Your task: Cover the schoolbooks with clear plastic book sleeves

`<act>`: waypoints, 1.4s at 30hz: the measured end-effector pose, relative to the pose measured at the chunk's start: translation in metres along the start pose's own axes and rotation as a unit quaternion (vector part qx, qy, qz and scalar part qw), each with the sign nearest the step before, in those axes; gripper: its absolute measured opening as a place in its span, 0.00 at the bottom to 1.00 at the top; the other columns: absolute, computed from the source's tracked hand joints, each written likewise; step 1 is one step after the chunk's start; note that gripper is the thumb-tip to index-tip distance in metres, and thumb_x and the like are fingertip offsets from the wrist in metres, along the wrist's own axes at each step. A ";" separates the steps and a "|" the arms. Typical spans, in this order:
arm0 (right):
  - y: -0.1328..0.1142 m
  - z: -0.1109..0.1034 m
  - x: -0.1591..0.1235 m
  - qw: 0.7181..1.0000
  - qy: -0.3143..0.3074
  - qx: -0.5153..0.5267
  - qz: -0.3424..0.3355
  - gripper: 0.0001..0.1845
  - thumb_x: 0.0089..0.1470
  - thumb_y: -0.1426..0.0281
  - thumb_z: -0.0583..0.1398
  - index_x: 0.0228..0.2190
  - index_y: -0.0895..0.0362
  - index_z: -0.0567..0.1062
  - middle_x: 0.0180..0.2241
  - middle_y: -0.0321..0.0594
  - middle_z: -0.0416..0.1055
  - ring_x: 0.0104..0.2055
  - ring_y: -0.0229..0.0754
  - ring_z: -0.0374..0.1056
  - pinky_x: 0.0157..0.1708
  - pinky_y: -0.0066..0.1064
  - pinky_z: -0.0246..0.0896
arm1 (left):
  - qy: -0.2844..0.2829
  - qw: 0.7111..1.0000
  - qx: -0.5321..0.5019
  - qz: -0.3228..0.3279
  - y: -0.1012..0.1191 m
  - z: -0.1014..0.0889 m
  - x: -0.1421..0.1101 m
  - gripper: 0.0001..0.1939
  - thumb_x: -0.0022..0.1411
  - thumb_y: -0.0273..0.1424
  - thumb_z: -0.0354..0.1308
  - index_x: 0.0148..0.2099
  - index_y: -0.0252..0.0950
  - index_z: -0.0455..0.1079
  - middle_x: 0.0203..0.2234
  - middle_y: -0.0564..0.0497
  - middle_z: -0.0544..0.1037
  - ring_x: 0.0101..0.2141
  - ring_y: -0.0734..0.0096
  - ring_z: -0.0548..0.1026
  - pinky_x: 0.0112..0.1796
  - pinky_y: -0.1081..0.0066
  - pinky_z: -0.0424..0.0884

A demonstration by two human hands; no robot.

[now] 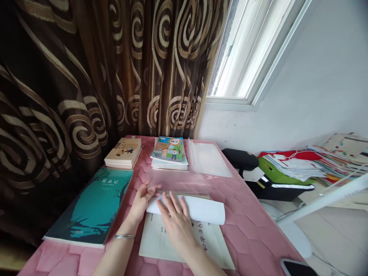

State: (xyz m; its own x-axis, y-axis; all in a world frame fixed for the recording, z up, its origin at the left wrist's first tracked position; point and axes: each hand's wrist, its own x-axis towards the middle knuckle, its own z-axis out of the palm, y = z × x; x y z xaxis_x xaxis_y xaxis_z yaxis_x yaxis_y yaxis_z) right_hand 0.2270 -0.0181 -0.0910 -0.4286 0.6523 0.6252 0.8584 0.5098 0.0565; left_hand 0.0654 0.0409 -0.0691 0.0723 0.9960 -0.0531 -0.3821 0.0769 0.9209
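Note:
A thin booklet (161, 241) with dark handwriting lies on the pink tabletop, its white cover (205, 209) bent over into a curl. Flat on that curl rests my right hand (175, 220), fingers spread. My left hand (143, 201), with a silver bangle at the wrist, is at the curl's left end, thumb and fingers closed on the edge of a clear plastic book cover (178, 180). The plastic extends behind the curled cover. What exactly lies between the left fingertips is partly hidden.
A teal book (97, 207) lies at left, a stack of tan books (123, 151) behind it. A colourful textbook (169, 149) tops another stack. Clear plastic covers (211, 157) lie at the back right. A phone (297, 267) sits near the front right edge.

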 end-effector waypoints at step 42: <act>0.012 -0.020 0.008 0.995 -0.014 0.085 0.046 0.16 0.61 0.69 0.54 0.49 0.50 0.73 0.55 0.41 0.68 0.59 0.46 0.58 0.56 0.42 0.51 | 0.032 0.994 0.079 0.074 -0.010 0.012 -0.008 0.29 0.51 0.42 0.64 0.53 0.36 0.68 0.41 0.45 0.79 0.44 0.60 0.75 0.44 0.66 0.70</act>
State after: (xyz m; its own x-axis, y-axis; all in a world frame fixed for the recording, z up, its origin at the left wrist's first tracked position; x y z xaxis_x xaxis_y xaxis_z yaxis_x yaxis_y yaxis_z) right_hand 0.2395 -0.0179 -0.0698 -0.3598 0.7146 0.5999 0.8353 0.5332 -0.1341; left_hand 0.0797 0.0312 -0.0735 -0.0339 0.9971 0.0688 -0.2335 -0.0748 0.9695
